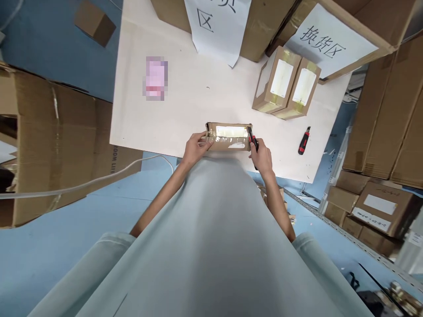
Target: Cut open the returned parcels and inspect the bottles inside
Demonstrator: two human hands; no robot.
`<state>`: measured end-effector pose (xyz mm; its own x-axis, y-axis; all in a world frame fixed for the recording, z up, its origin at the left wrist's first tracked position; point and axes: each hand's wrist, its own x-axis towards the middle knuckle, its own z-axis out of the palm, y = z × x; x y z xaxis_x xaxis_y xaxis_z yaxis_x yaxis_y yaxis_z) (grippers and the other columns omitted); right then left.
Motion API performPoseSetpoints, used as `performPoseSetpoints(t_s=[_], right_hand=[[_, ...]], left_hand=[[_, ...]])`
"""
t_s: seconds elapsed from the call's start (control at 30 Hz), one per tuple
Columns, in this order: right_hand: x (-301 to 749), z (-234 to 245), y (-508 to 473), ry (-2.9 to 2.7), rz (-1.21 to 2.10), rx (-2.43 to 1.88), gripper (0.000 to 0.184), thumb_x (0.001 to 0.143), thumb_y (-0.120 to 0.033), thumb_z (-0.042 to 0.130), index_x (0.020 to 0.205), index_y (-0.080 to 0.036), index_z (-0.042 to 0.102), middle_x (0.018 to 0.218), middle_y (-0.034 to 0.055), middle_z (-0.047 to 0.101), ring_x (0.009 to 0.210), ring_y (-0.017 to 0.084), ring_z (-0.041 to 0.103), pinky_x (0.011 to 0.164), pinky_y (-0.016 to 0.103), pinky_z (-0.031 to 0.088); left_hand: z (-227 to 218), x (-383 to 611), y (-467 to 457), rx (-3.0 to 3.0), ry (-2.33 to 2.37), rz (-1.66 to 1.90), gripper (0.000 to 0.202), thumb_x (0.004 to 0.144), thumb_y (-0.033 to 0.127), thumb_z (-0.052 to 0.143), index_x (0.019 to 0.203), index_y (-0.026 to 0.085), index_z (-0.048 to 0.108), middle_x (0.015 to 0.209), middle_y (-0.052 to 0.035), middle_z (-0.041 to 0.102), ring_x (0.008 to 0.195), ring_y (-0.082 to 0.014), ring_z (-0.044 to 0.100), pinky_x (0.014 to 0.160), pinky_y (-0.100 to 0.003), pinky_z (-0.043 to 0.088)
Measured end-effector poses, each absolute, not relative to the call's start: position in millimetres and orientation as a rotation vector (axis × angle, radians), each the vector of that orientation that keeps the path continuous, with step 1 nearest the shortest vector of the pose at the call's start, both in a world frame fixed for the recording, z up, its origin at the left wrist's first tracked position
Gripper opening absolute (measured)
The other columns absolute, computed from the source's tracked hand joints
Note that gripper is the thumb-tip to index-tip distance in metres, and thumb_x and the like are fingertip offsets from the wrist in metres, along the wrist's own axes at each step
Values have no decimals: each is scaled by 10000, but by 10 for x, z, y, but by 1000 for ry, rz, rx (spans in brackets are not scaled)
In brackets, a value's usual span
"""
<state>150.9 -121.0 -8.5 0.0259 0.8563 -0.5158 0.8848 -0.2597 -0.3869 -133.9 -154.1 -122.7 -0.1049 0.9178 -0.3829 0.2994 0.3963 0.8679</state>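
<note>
Far left: large open carton (49, 149) on the blue floor, with a pale cable (99, 178) running from it toward the near edge of the surface (172, 114). A smaller brown box (94, 22) lies on the floor at top left. A pixelated pink patch (155, 78) sits on the left part of the surface; what it is cannot be told.

Centre: taped parcel (228, 136) lies flat at the near edge of the surface, long side facing the person, glossy tape across its top. Left hand (196, 147) is at the parcel's left end, fingers curled and clamped on that end with the thumb on top. Right hand (262, 156) is at the parcel's right end, fingers closed around a red-and-black box cutter (253, 138). The cutter's front end rests against the parcel's upper right corner.

Right of centre: two labelled boxes (286, 83) stand side by side, touching, farther back. A second cutter (304, 141) lies alone near the right edge of the surface. Stacked cartons (380, 110) stand far right.
</note>
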Motion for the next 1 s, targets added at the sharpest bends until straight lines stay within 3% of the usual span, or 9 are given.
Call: performPoseSetpoints(t_s=[0.07,0.13,0.33,0.5,0.77,1.0], right_hand=[[1488,84,-1222,1897,-769,2110,401,1207,-376,350,1452,-198,613,1317,179,772,1059,327,787,866,371,547],[1424,225,-1204,1918,-610,1985,451,1206,-354,340,1532,-195,609,1425,204,719,1096,343,766,866,377,537],[1107,384,-1004,2117,-605,1487,481,1235,-419,331,1620,-282,587,1363,164,758,1129,329,752,871,351,495],[862,350,-834,2141,-513,1218,467,1235,-365,315,1581,-246,605,1375,198,745,1152,320,757,884,355,482],[661,354,-679,2187,-458,1028,466,1153,-121,389,1557,-156,620,1369,245,738,1169,337,772,965,407,509],[595,286,-642,2197,-445,995,430,1141,-131,427,1420,-114,753,1343,268,771,1224,366,753,987,434,535]], left_hand=[[-1209,-1238,-1530,1118,1626,733,594,972,558,793,1447,204,764,1417,-159,719,1135,-267,777,998,-424,701],[-1186,-1174,-1523,1129,1635,730,565,992,544,776,1446,210,766,1410,-155,725,1115,-264,780,994,-428,701],[-1198,-1122,-1498,1153,1711,723,479,1026,471,718,1396,176,791,1371,-165,768,1065,-265,784,993,-424,688],[-1272,-1119,-1495,1180,1714,722,475,1041,458,684,1404,174,798,1349,-156,778,1076,-269,779,1008,-421,671],[-1329,-1108,-1498,1212,1712,699,460,1064,418,618,1424,204,809,1352,-144,781,1138,-292,762,1035,-434,639],[-1346,-1094,-1534,1189,1742,737,471,1079,526,607,1369,226,824,1328,-128,801,1156,-301,748,1080,-446,616]])
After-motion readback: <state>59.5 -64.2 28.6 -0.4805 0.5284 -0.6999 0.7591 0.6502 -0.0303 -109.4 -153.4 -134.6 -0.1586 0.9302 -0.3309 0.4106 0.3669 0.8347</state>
